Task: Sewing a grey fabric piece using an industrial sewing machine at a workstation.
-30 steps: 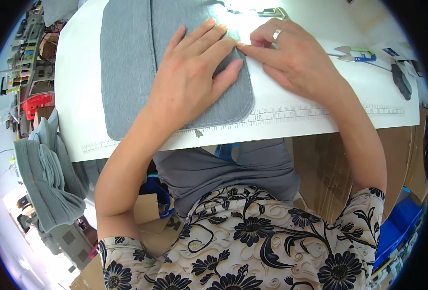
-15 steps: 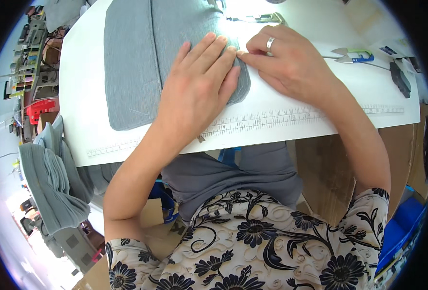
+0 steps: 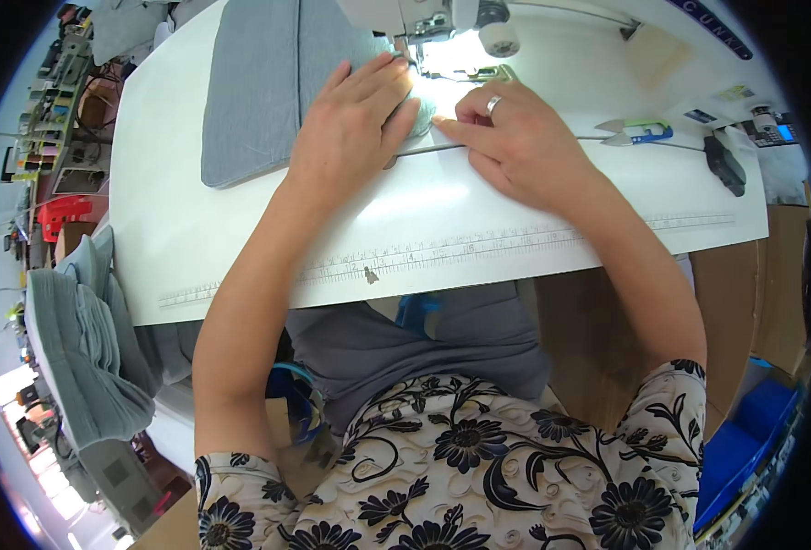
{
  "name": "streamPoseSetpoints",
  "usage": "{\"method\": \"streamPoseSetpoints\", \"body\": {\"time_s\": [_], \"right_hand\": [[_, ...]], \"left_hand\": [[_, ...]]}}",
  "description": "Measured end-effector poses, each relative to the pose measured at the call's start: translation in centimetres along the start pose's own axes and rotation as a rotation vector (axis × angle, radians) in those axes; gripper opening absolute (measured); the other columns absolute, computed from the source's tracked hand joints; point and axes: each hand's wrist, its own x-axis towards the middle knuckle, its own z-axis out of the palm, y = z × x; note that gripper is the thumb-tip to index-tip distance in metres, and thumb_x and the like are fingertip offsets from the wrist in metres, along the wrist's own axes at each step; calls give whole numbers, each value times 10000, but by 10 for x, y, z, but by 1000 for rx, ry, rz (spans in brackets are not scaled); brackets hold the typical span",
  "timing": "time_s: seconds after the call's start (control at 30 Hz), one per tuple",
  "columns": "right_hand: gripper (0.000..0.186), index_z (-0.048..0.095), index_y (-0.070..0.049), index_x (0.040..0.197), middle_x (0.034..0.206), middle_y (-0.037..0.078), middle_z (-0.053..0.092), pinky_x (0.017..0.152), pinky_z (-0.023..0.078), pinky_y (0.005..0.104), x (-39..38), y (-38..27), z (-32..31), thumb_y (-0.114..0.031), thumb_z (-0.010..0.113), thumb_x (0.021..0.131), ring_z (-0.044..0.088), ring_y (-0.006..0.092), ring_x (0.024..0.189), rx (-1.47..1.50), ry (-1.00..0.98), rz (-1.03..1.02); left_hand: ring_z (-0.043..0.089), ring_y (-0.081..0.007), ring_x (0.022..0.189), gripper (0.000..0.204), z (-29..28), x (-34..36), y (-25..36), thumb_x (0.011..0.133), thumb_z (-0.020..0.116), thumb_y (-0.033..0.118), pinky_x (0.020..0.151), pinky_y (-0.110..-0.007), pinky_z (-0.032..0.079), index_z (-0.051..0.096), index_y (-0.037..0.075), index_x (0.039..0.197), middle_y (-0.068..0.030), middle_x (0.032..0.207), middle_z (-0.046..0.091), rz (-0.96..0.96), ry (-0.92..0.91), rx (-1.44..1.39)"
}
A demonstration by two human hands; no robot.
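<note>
A grey fabric piece [image 3: 252, 101] with rounded corners and a lengthwise seam lies on the white table [image 3: 241, 247], its right edge under the sewing machine [image 3: 405, 14] near the lit needle area. My left hand [image 3: 355, 115] rests palm down on the fabric with fingers stretched, fingertips close to the presser foot. At the fabric's near right corner, my right hand [image 3: 520, 133] has curled fingers, the fingertips pinched at the edge; the hold itself is partly hidden. A silver ring [image 3: 493, 105] sits on one right-hand finger.
Green and blue thread snips [image 3: 639, 133] and a black part [image 3: 724, 167] on a thin rod lie to the right. A measuring scale [image 3: 470, 247] runs along the table's front edge. Stacked grey fabric [image 3: 94, 344] hangs at the left; a blue bin [image 3: 745, 440] stands lower right.
The fabric has moved away from me under the machine, and both hands have gone along with it. The view has shifted, so the machine head now shows at the top.
</note>
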Motion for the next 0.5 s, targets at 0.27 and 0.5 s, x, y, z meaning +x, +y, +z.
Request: {"method": "streamPoseSetpoints", "body": {"time_s": [0.27,0.5], "right_hand": [[134,649,-68,787,816,133,645,784,508,451,-12,4,33,-182,601,839,636,319,873,66,-46,174],[126,655,-100,728,887,36,671,797,493,404,2,7,15,-189,610,805,618,266,888,-42,-17,-21]], "left_hand": [[430,-392,1349,553,-18,-21,-9,904,658,394,1123,-531,290,555,161,1395,-195,1433,503,-200,-213,194],[270,-370,1464,670,-94,-94,-7,914,615,365,1180,-538,170,423,64,1481,-199,1550,353,-154,-459,242]]}}
